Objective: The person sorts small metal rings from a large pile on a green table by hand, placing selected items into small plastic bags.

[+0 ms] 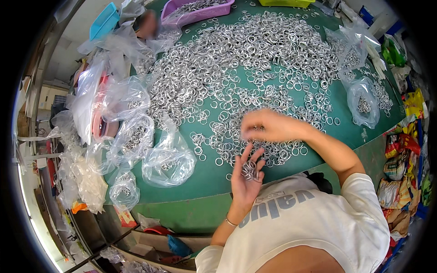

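Note:
My left hand is turned palm up near the table's front edge. A small heap of silver metal rings lies in its palm, with the fingers partly curled around them. Just above and slightly right, my right hand hovers over the loose rings. Its fingers bend downward and are smeared by motion, so whether they grip anything is unclear. Around and beyond both hands, a broad spread of metal rings covers the green table, thickest toward the far side.
Clear plastic bags with rings, including one bag, stand along the left. Another bag of rings lies at the right. A purple tray and a yellow-green tray are at the far edge. Part of a person shows far left.

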`<state>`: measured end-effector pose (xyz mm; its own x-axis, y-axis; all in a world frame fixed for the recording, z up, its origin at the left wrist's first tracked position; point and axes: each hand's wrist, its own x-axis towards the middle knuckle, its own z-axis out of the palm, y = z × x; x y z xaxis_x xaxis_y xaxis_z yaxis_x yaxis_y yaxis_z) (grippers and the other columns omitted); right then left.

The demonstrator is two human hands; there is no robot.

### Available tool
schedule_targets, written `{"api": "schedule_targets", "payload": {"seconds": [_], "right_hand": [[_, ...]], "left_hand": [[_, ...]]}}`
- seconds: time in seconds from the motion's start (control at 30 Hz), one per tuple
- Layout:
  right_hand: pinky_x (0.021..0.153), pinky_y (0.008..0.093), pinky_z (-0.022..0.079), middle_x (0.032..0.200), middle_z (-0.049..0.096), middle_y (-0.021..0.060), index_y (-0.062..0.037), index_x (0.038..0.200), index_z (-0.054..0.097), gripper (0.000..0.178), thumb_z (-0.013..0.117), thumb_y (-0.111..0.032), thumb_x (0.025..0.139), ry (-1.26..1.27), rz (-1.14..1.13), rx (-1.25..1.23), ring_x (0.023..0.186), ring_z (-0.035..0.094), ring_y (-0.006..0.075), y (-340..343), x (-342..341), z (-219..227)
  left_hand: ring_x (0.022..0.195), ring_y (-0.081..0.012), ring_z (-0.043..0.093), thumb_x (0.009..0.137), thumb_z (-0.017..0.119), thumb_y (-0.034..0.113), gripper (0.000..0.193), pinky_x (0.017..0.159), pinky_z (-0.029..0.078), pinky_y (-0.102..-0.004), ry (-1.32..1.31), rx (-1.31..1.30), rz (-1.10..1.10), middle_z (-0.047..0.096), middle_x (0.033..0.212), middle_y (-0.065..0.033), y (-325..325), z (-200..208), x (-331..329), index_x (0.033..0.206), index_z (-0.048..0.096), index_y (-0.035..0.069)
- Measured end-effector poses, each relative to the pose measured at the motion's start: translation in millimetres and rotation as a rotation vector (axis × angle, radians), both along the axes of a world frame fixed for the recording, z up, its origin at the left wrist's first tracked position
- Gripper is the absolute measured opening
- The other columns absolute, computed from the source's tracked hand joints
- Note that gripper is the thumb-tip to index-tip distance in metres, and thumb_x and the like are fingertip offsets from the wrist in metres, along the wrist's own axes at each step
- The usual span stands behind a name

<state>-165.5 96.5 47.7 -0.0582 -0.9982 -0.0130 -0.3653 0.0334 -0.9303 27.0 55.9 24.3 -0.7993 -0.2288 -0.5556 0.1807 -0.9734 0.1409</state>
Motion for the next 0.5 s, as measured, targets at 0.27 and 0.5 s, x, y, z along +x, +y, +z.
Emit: {"api": "schedule_targets", "payload": {"seconds": [0.27,0.5], "right_hand": [[0.093,0.0383,0.034,0.105,0.057,0.0084,-0.0057,0.113,0.056,0.036,0.064,-0.014,0.079,0.436,-0.276,-0.186,0.103,0.051,0.0266,32,-13,-8],[0.084,0.0366,0.038,0.082,0.060,0.0065,-0.0035,0.087,0.058,0.014,0.064,-0.007,0.075,0.483,-0.559,-0.081,0.082,0.056,0.0228,53,-33,-30]], "left_hand": [[0.077,-0.0146,0.051,0.095,0.043,0.029,0.023,0.063,0.053,-0.0273,0.344,0.091,-0.119,0.052,0.096,-0.0058,-1,-35,9,0.101,0.052,0.008],[0.071,-0.0126,0.047,0.091,0.050,0.013,0.011,0.049,0.047,-0.0205,0.024,-0.102,-0.115,0.043,0.085,-0.0035,5,-15,2,0.100,0.054,0.009]]}}
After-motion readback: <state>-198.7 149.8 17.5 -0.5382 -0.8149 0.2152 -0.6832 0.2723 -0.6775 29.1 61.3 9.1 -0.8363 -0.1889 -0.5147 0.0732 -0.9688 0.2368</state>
